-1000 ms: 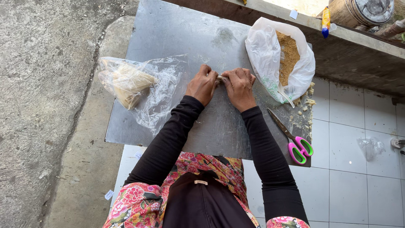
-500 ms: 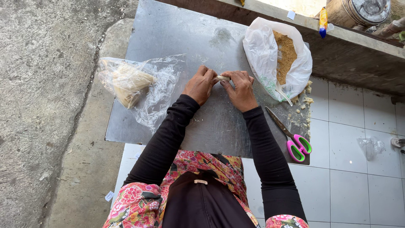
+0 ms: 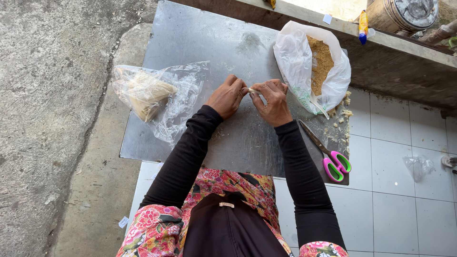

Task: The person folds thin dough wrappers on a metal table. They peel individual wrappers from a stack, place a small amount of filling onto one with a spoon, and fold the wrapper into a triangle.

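While both hands meet over the middle of the metal sheet, this is how things lie.

Left hand: the left hand (image 3: 227, 97) is curled, and its grip pinches one end of a small pale piece (image 3: 252, 90).
Right hand: the right hand (image 3: 272, 100) pinches the other end, thumb under and fingers on top. Two hands on one tiny thing look like a way to fold or press it neatly.
Small pale piece: it sits between the two hands, just above the metal sheet (image 3: 200, 38). It is too small to tell what it is.
Metal sheet: flat and grey, it lies on the floor as a bench, likely so the food stays off the ground.
Clear bag: a clear bag (image 3: 157, 95) with pale pieces inside lies near the left hand, its mouth turned toward the hands for easy reach.
White bag: a white bag (image 3: 295, 57) holds brown crumbs (image 3: 321, 59), and its open top is close to the right hand.
Loose crumbs: some bits (image 3: 342, 112) lie spilled beside that bag.
Scissors: pink and green scissors (image 3: 328, 154) rest by the right arm, closed and out of the way.
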